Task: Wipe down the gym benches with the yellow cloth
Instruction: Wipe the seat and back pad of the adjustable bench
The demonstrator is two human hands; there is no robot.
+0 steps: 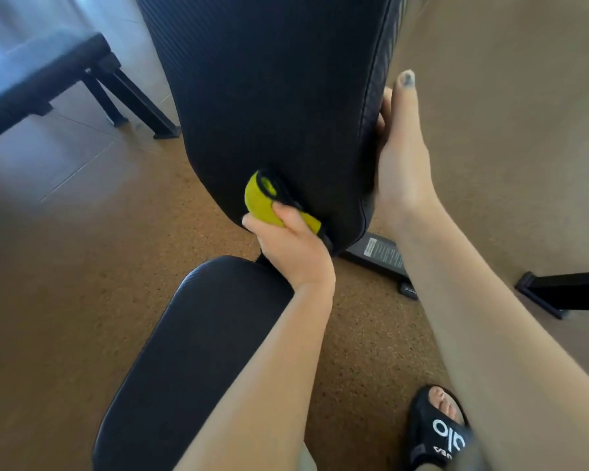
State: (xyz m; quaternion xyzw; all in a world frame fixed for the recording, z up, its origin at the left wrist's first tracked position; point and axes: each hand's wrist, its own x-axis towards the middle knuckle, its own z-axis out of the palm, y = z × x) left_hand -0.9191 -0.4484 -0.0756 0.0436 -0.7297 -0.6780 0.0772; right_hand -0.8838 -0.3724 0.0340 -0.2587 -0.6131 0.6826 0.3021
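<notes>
A black padded backrest (pixel 276 96) of a gym bench rises tilted in the middle of the head view. Its black seat pad (pixel 198 351) lies below, toward me. My left hand (pixel 293 246) grips a bunched yellow cloth (pixel 261 198) with a black edge and presses it against the backrest's lower end. My right hand (pixel 402 147) holds the backrest's right edge, thumb pointing up along the seam, fingers hidden behind the pad.
A second flat black bench (pixel 38 73) stands at the upper left on a tiled floor. The bench's black base with a label (pixel 381 256) and a frame foot (pixel 558 290) sit on brown speckled flooring at the right. My sandalled foot (pixel 439 426) is at the bottom right.
</notes>
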